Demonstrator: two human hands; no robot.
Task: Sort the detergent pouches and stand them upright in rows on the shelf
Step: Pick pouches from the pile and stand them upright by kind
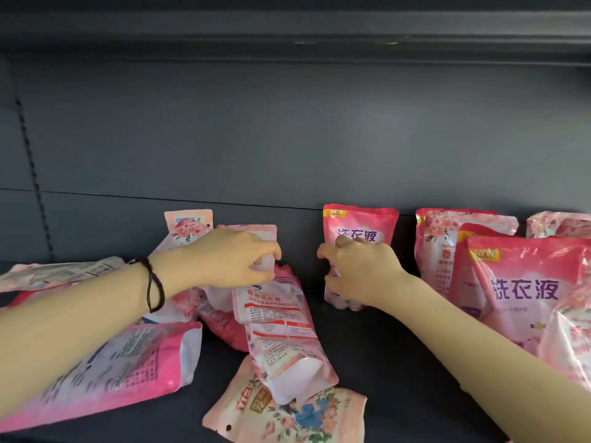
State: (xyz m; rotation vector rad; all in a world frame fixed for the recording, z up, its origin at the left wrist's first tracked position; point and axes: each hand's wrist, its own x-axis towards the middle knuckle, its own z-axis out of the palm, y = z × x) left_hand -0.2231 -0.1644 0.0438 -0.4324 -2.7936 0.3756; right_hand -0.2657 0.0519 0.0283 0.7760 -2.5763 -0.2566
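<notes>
The left hand pinches a pale pink pouch atop a heap of pouches lying flat on the left of the dark shelf. The right hand curls round a deep pink pouch that stands upright by the back wall. More standing pouches crowd the shelf's right side.

- Bare shelf floor runs near to far down the middle, an open passage.
- Left, a heap of lying pouches covers the floor.
- Right, upright rows wall off that side.
- Far middle, the right hand grips an upright pouch, and the left hand pinches a pale pouch on the heap, leaving a narrow gap between the hands.
- Near, a floral pouch lies across the passage mouth.
- Above the pouches the air is open.
</notes>
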